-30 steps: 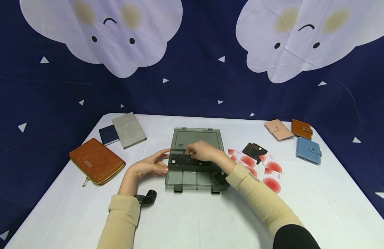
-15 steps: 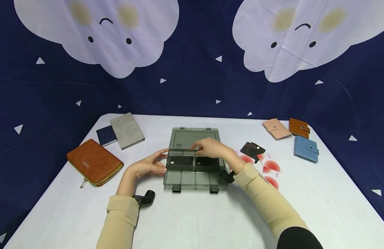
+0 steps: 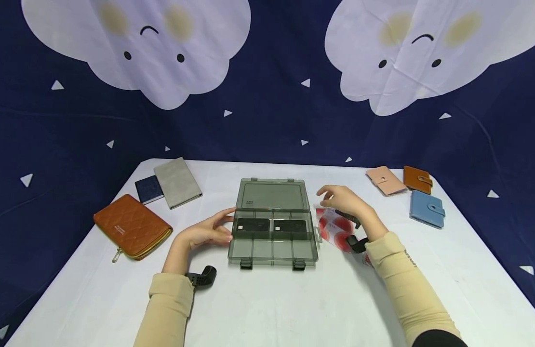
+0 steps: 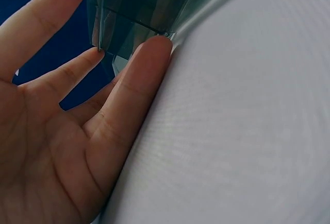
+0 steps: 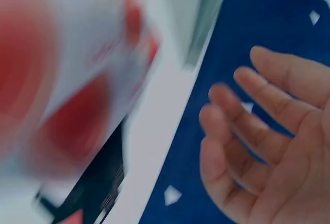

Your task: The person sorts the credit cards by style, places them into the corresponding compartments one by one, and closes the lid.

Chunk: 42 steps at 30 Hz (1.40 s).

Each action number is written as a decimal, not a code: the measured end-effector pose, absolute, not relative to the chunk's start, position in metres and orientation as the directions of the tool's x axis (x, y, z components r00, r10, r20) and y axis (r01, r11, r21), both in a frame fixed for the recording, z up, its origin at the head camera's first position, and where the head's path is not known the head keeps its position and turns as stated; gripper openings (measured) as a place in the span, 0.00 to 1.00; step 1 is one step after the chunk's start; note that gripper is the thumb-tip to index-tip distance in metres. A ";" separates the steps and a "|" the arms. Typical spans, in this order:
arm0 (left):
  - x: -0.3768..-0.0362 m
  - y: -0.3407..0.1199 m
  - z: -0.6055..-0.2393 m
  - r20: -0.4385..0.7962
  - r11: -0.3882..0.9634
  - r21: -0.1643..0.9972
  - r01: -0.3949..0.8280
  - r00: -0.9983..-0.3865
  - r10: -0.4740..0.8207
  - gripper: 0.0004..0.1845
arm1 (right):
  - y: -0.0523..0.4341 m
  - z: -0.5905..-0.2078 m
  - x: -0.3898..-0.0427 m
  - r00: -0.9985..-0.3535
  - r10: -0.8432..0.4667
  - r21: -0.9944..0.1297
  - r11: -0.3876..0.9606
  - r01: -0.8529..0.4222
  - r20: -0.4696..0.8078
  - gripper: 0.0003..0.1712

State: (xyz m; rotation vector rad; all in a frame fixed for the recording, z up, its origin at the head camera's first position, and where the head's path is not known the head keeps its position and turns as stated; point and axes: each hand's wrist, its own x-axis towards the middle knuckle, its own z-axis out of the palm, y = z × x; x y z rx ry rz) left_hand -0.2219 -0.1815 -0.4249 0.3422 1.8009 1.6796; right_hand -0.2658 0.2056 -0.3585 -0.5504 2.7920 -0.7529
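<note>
A smoky clear plastic organiser box (image 3: 273, 253) lies open mid-table, its lid (image 3: 272, 194) laid back. Two black cards (image 3: 252, 224) (image 3: 289, 225) sit side by side in its rear compartments. My left hand (image 3: 208, 230) rests with straight fingers against the box's left wall; in the left wrist view the fingertips (image 4: 154, 46) touch the box corner (image 4: 129, 7). My right hand (image 3: 343, 200) hovers empty, fingers relaxed, to the right of the box above white cards with red spots (image 3: 334, 226); the right wrist view shows that hand (image 5: 263, 147) open over the blurred red-spotted cards (image 5: 56, 105).
At left lie a quilted brown zip wallet (image 3: 132, 226), a navy booklet (image 3: 149, 189) and a grey folder (image 3: 177, 181). Pink (image 3: 383, 180), tan (image 3: 417, 179) and blue (image 3: 426, 208) card wallets sit at the far right. The table's front is bare white cloth (image 3: 272, 308).
My right hand has let go of the second black card in the box and drawn away to the right, over the red-spotted cards. The left hand has stayed put.
</note>
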 end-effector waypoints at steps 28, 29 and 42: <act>-0.219 -0.181 -0.423 -0.275 0.151 0.961 -0.230 -0.762 0.587 0.49 | 0.282 -0.383 -0.282 -0.966 -0.106 -0.435 0.900 0.008 -0.238 0.38; -0.219 -0.181 -0.423 -0.275 0.150 0.961 -0.231 -0.762 0.587 0.49 | 0.283 -0.383 -0.283 -0.973 -0.114 -0.455 0.890 -0.010 -0.202 0.37; -0.220 -0.181 -0.424 -0.272 0.140 0.962 -0.235 -0.762 0.587 0.49 | 0.285 -0.384 -0.287 -0.993 -0.025 -0.879 0.469 0.091 -0.116 0.41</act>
